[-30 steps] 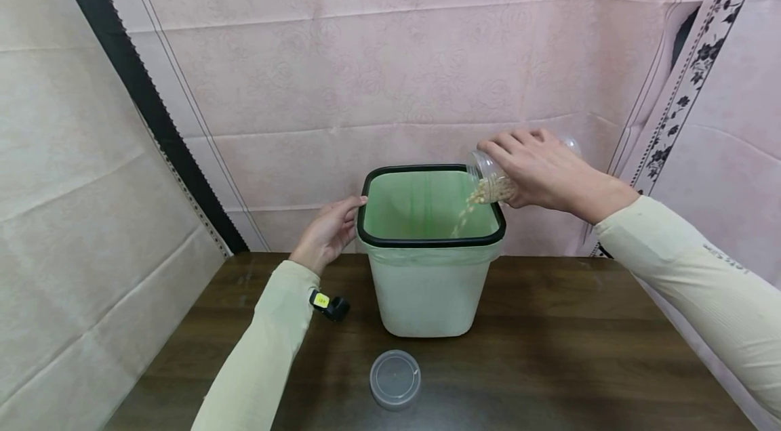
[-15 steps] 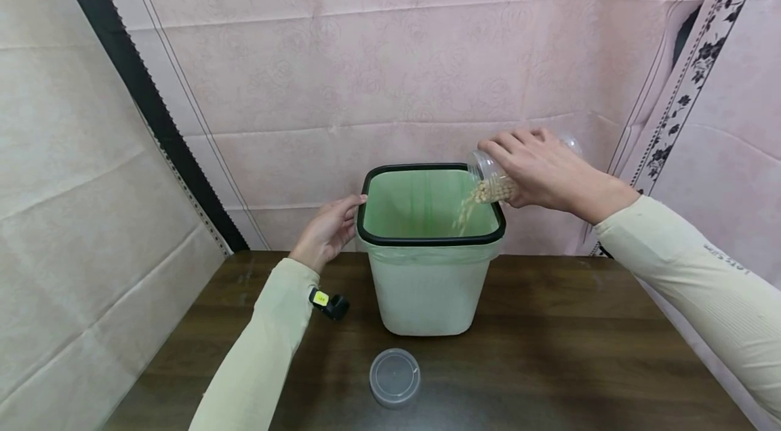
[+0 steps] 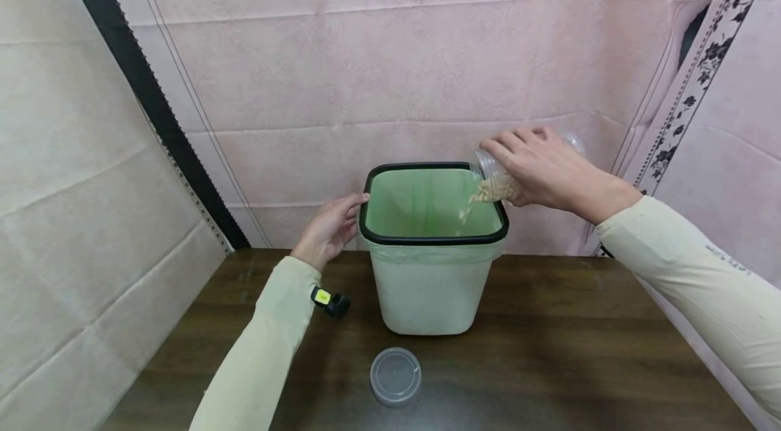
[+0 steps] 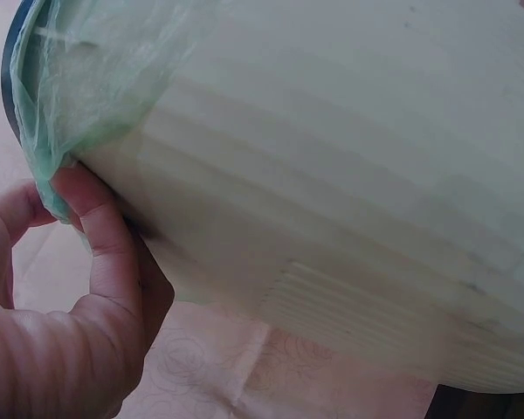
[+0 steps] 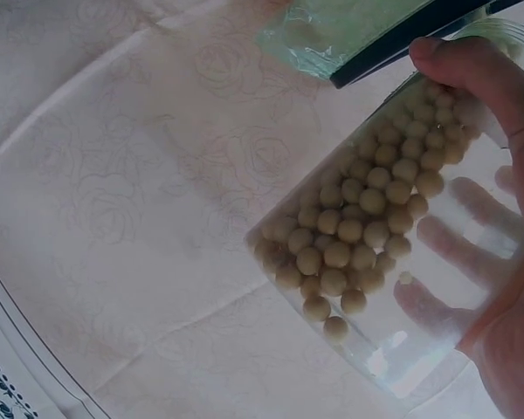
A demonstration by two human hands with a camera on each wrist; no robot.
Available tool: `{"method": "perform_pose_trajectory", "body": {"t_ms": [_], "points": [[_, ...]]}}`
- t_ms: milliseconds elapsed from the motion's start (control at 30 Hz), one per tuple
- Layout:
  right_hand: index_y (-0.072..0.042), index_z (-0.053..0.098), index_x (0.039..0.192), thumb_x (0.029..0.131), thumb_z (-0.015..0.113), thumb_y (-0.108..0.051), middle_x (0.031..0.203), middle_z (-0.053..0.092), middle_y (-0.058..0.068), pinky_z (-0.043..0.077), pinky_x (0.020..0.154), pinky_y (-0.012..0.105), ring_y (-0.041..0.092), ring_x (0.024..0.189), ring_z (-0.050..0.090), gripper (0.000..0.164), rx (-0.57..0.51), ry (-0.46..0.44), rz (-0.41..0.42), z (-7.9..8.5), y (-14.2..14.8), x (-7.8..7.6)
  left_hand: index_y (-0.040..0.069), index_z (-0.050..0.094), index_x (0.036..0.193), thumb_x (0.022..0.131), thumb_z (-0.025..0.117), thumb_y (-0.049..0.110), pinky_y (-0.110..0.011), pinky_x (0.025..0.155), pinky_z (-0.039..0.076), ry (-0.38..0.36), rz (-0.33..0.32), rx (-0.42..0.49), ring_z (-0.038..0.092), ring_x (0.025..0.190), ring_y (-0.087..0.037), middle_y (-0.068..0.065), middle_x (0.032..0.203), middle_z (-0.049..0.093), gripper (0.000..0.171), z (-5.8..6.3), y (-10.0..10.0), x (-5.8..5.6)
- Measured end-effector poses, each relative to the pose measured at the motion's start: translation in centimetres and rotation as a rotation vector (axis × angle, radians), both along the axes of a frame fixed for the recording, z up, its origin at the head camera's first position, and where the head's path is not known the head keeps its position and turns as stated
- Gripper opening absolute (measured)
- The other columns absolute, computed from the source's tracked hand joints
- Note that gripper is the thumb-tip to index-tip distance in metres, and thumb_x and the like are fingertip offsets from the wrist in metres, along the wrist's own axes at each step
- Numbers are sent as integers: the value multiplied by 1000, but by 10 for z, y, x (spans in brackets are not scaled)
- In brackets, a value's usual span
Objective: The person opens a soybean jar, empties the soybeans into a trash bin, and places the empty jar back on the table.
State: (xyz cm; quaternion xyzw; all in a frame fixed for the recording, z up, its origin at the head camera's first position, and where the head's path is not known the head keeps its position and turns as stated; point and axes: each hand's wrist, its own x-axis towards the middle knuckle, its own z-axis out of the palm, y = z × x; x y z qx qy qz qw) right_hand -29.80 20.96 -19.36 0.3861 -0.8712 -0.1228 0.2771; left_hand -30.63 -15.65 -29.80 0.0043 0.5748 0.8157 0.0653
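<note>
My right hand (image 3: pixel 543 168) grips a clear plastic jar (image 3: pixel 488 167), tilted with its mouth over the right side of a white trash bin (image 3: pixel 430 295). Soybeans (image 5: pixel 367 205) fall from the mouth into the bin, and more lie along the jar's lower side in the right wrist view. A green plastic bag (image 3: pixel 421 204) lines the bin and folds over its outside under a black rim (image 3: pixel 433 240). At the left side, my left hand (image 3: pixel 329 231) pinches the rim and bag edge between thumb and fingers. The bottom of the bin is hidden.
A round translucent lid (image 3: pixel 395 377) lies on the dark wooden table (image 3: pixel 567 343) in front of the bin. Pale patterned cloth (image 3: pixel 366 72) hangs behind and along both sides. A small black device (image 3: pixel 331 303) is strapped on the left wrist.
Soybeans keep pouring from the tilted jar, and the falling stream looks thinner now. Both hands have kept their places on the bin and jar.
</note>
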Motion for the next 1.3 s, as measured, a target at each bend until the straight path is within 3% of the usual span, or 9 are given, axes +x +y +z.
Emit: {"method": "perform_pose_trajectory", "body": {"t_ms": [1300], "points": [[-2, 51, 144, 61, 102, -29, 131, 62, 21, 49, 91, 69, 47, 121, 58, 101, 12, 34, 29, 4, -7, -1, 8, 71, 102, 104, 64, 13, -17, 69, 60, -6, 7, -12, 70, 74, -5, 3, 83, 76, 8, 0, 1, -1]]}}
